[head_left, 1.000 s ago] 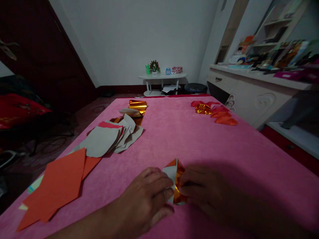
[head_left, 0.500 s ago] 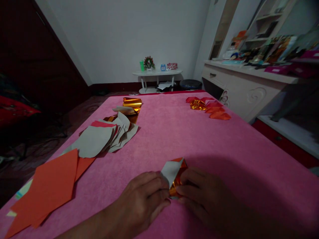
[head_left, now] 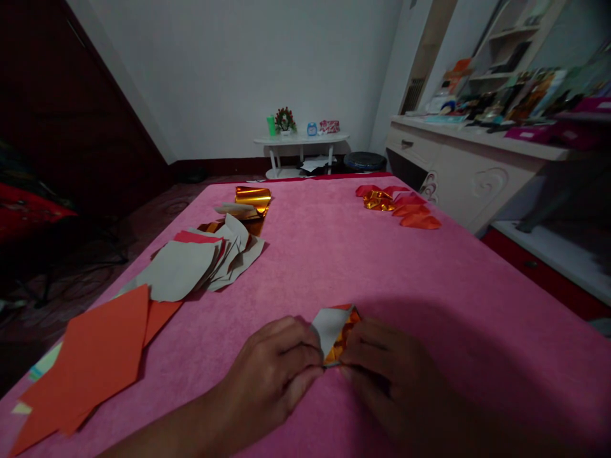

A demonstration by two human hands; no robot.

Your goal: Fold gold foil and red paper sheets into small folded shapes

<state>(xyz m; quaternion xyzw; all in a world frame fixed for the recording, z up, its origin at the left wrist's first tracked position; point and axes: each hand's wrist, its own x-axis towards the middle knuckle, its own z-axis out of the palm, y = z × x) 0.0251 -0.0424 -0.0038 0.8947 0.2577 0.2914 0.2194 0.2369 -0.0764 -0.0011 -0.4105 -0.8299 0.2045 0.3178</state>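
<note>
Between my hands, near the front of the pink-covered table, is a small folded sheet of foil paper (head_left: 328,328). Its pale backing faces up on the left, and shiny orange-gold foil shows on the right. My left hand (head_left: 279,362) pinches the paper's left and lower-left edge, thumb and fingers closed together. On the opposite side my right hand (head_left: 386,362) grips the lower right, its fingers lying over the foil and its thumb at the bottom edge. Parts of the paper are hidden under the fingertips of both hands.
Orange paper sheets (head_left: 95,350), a stack of grey-backed paper (head_left: 179,267) and gold foil (head_left: 252,200) lie along the left side of the pink cloth (head_left: 310,254). Crumpled or folded red, orange and gold pieces (head_left: 410,210) sit at the far right. A cluttered dresser (head_left: 477,146) stands beyond.
My hands have shifted slightly, the left one a little upward. My right thumb now sits at the paper's bottom edge, and more of the creased gold foil shows.
</note>
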